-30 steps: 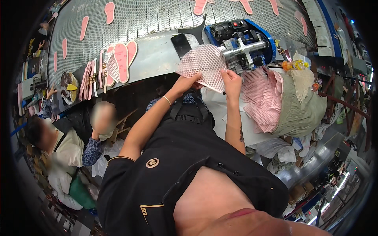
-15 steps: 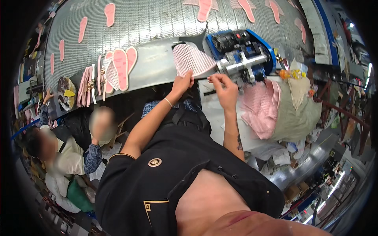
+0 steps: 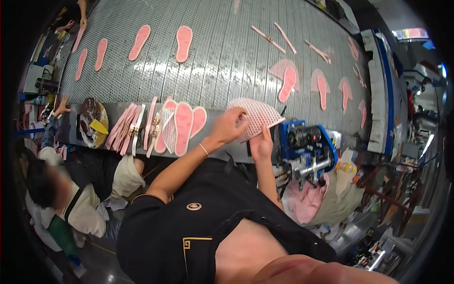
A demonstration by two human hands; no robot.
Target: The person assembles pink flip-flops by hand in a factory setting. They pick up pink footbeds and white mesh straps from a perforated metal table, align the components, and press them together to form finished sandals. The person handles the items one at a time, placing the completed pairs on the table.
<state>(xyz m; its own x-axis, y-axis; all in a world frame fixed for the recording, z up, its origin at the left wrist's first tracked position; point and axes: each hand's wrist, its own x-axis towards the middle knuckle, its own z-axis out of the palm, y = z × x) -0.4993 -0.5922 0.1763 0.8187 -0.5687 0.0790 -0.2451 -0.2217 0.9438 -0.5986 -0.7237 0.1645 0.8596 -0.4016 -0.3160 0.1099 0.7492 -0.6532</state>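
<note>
A curved piece of pink-and-white mesh (image 3: 265,115) is between my hands, over the front edge of the metal bench. From below, my right hand (image 3: 261,146) grips its near edge, thumb upright against the mesh. My left hand (image 3: 230,126) lies against its left side with fingers curled and closed; the fingertips are partly hidden. To the left, several pink insoles (image 3: 183,130) overlap on the bench, with a white mesh piece (image 3: 166,124) among them. Beside these lie bundled pink straps (image 3: 125,128) with metallic ornaments.
A blue-framed machine (image 3: 307,146) stands right of my hands, with pink fabric (image 3: 307,199) below it. Beyond the bench, a slatted conveyor (image 3: 213,61) carries spaced insoles, mesh pieces and straps. At left sit a co-worker (image 3: 71,189) and a round tub (image 3: 93,124).
My view has shifted, showing more of the conveyor. The mesh piece has moved away from the machine. My right hand, apart from it before, now holds its near edge; my left hand has moved over it.
</note>
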